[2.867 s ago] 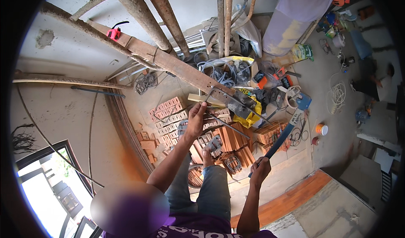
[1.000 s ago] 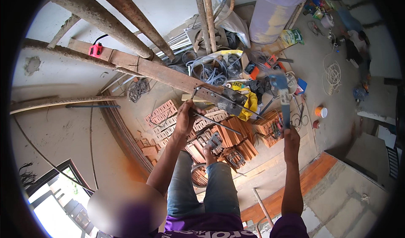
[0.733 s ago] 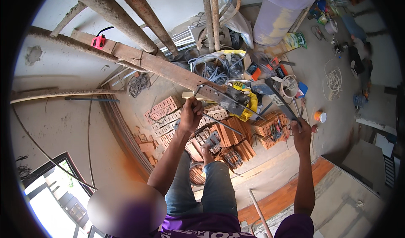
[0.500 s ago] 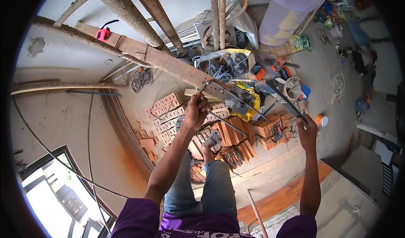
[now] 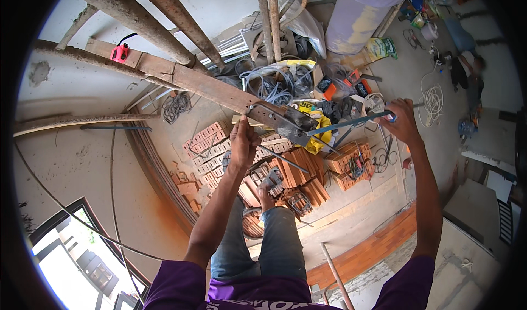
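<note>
Above a floor with many bricks and bags, the person's left hand (image 5: 243,145) holds a thin bent metal rod (image 5: 283,158), just beside the lower edge of a long wooden board (image 5: 203,84). The fingers of this hand are folded and pressed together on the short side of the rod, and one finger points up toward the board. One long side of the rod goes along the end of the board, and the other long side comes out below the hand, over the bricks (image 5: 206,140). At the right, the right hand (image 5: 402,124) grips a long blue bar (image 5: 351,121); its fingers are bent tightly around the bar, near the outer end. The bar is a little tilted, and its inner end meets the dark metal plate (image 5: 291,133) at the end of the board; whether it also touches the rod, I cannot tell. On the upper part of the board sits a pink tape measure (image 5: 119,52), well apart from both hands. Behind the plate lies a yellow bag (image 5: 309,115), and farther to the right a white cable (image 5: 432,105) lies in a coil on the floor. Near the right rim, another person (image 5: 466,71) is low to the floor, too blurred for details.
</note>
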`<state>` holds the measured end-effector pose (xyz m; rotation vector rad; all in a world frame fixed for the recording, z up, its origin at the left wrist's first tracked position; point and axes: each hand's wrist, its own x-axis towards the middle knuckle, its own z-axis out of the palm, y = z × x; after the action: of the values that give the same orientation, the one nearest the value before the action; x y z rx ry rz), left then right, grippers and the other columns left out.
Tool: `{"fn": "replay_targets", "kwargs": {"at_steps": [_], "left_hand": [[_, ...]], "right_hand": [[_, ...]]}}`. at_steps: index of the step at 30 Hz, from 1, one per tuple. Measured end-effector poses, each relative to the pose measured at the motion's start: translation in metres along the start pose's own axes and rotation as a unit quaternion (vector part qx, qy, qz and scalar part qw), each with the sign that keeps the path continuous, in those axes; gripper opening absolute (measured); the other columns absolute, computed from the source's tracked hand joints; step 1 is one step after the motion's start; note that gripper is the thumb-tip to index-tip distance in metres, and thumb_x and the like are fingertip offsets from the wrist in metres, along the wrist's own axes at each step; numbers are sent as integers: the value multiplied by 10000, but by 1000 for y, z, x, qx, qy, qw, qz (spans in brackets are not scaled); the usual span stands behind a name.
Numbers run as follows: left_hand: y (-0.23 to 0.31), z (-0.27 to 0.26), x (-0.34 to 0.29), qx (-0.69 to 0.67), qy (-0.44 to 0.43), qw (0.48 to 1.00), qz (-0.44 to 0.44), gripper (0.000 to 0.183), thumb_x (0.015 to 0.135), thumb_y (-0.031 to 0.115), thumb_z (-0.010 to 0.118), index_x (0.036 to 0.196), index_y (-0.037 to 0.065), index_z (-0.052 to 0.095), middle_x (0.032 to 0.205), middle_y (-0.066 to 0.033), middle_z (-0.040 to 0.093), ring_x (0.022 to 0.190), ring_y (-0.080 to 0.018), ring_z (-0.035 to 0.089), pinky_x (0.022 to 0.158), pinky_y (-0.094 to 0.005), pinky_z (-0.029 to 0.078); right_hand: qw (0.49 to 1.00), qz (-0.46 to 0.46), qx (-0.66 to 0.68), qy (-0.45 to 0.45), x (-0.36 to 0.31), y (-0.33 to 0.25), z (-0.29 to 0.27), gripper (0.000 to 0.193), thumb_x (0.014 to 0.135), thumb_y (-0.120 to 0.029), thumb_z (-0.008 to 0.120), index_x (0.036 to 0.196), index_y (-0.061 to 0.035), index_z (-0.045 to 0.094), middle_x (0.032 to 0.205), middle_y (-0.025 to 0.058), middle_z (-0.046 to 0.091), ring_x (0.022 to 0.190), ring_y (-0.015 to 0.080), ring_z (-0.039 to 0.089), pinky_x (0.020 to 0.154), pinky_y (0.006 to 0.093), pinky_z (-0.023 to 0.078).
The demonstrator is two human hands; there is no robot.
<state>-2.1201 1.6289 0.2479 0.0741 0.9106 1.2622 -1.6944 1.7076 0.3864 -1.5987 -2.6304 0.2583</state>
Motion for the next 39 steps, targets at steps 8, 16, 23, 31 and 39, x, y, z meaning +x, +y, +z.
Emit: {"fn": "replay_targets", "kwargs": {"at_steps": [8, 16, 23, 31, 39], "left_hand": [[-2, -8, 4, -19, 8, 1000, 7, 285, 1007, 288, 530, 771, 177, 414, 559, 73, 241, 470, -51, 231, 430, -230, 240], [-2, -2, 2, -15, 16, 1000, 6, 295, 1004, 299, 535, 774, 167, 406, 564, 78, 225, 470, -46, 219, 424, -224, 227], [1, -4, 1, -3, 31, 999, 13, 297, 999, 309, 545, 777, 164, 412, 570, 77, 232, 475, -45, 220, 425, -225, 228], [-1, -1, 2, -6, 34, 999, 16, 276, 1000, 288, 545, 782, 166, 426, 565, 78, 238, 473, -48, 228, 425, -228, 233], [0, -3, 1, 1, 22, 1000, -2, 264, 1022, 287, 487, 790, 178, 424, 582, 76, 225, 491, -50, 216, 451, -225, 239]], "right_hand": [[997, -55, 17, -42, 51, -1, 0, 502, 719, -482, 771, 810, -24, 584, 839, 117, 583, 878, 276, 539, 899, 393, 345], [994, -99, 17, -32, 71, -2, -6, 458, 705, -433, 780, 789, -29, 581, 815, 99, 540, 867, 276, 508, 892, 401, 346], [990, -95, -34, -96, 96, -12, -19, 527, 723, -518, 757, 908, -35, 658, 924, 110, 620, 941, 281, 559, 992, 417, 340], [991, -120, -27, -59, 102, -1, -9, 519, 686, -452, 788, 952, -23, 667, 880, 116, 557, 940, 297, 499, 935, 406, 358], [985, -152, -32, -75, 117, -7, -13, 516, 722, -513, 737, 898, -36, 649, 824, 100, 526, 904, 286, 499, 911, 406, 363]]}}
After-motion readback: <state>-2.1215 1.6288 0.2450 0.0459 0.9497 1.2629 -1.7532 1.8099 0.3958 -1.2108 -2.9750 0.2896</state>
